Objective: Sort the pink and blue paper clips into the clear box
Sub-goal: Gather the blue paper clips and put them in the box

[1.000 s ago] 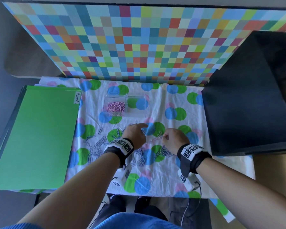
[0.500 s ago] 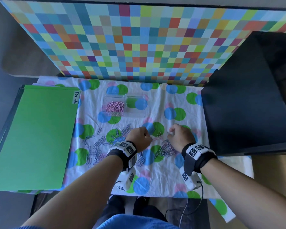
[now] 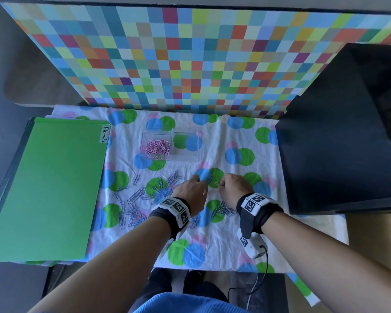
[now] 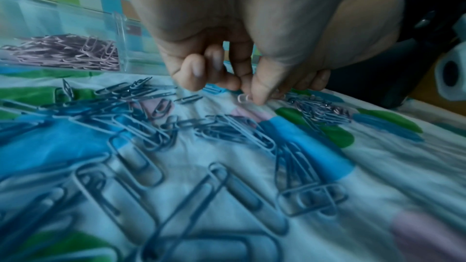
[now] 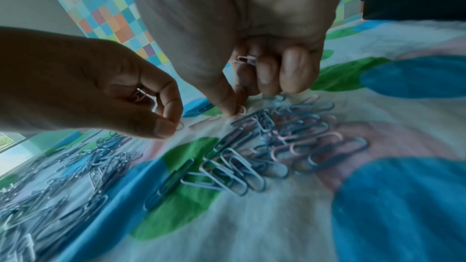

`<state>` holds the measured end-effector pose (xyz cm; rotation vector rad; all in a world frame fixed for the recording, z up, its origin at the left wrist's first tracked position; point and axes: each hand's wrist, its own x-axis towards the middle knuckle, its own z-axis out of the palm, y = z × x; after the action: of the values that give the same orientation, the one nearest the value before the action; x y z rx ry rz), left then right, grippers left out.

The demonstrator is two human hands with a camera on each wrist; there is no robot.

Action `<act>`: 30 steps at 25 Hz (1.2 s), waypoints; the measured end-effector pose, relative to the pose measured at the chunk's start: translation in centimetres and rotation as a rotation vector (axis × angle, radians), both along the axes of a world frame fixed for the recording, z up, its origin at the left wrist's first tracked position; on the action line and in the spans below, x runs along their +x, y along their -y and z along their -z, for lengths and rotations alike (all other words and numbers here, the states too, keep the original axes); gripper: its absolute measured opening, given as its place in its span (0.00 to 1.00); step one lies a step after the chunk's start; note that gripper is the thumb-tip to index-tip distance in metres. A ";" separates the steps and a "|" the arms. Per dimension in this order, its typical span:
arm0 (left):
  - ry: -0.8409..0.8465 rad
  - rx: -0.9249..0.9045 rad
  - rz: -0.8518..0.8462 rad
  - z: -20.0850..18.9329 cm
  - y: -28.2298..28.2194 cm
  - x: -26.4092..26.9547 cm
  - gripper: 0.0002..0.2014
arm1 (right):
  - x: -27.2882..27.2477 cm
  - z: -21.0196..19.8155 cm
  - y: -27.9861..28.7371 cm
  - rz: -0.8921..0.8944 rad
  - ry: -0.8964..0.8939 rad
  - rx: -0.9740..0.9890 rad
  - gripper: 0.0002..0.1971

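Note:
The clear box [image 3: 191, 154] stands on the dotted cloth, with pink paper clips [image 3: 157, 148] in its left compartment and nothing in its right one. Blue paper clips [image 3: 138, 197] lie scattered left of my hands, and a smaller mixed pile [image 5: 290, 138] lies under my right wrist. My left hand [image 4: 248, 91] pinches a pink clip [image 4: 244, 98] against the cloth and keeps more pink clips [image 5: 138, 95] in its curled fingers. Close beside it, my right hand [image 5: 237, 105] pinches a pink clip [image 5: 241, 110] on the cloth, with another pink clip [image 5: 246, 59] tucked in its fingers.
A green folder [image 3: 48, 188] labelled "Permits" covers the table's left side. A large black box [image 3: 339, 143] stands at the right. A checkered panel [image 3: 190, 59] rises behind the cloth. The table's front edge is just below my wrists.
My hands have drawn closer together over the middle of the cloth: the right hand shifted left toward the left hand. The box and piles have not moved.

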<state>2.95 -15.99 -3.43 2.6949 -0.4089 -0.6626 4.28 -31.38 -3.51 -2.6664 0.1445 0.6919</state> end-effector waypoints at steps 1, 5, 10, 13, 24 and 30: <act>0.013 -0.013 0.016 -0.1 0.1 0.1 0.06 | 0.0 0.0 -0.1 0.000 -0.012 -0.004 0.06; 0.014 0.000 0.052 0.1 1.6 1.1 0.05 | -0.5 -0.2 0.4 -0.011 -0.012 0.006 0.06; 0.021 0.093 0.009 0.0 2.6 1.5 0.09 | -0.8 -0.7 1.2 0.002 0.042 0.062 0.04; 0.019 0.141 0.016 0.0 3.1 1.1 0.09 | -0.7 -1.0 1.0 0.030 0.050 0.092 0.04; -0.557 -1.327 -1.093 -0.8 -1.4 1.3 0.10 | 1.1 -5.7 -3.6 -0.090 0.253 0.275 0.05; -0.703 -1.642 -1.237 -2.3 -3.0 3.7 0.14 | 3.4 -9.2 -8.0 -0.473 0.207 0.256 0.12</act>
<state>6.63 -12.95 -1.17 0.7000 0.6327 -0.4163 7.68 -23.42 5.66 -2.5127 -0.6055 0.5175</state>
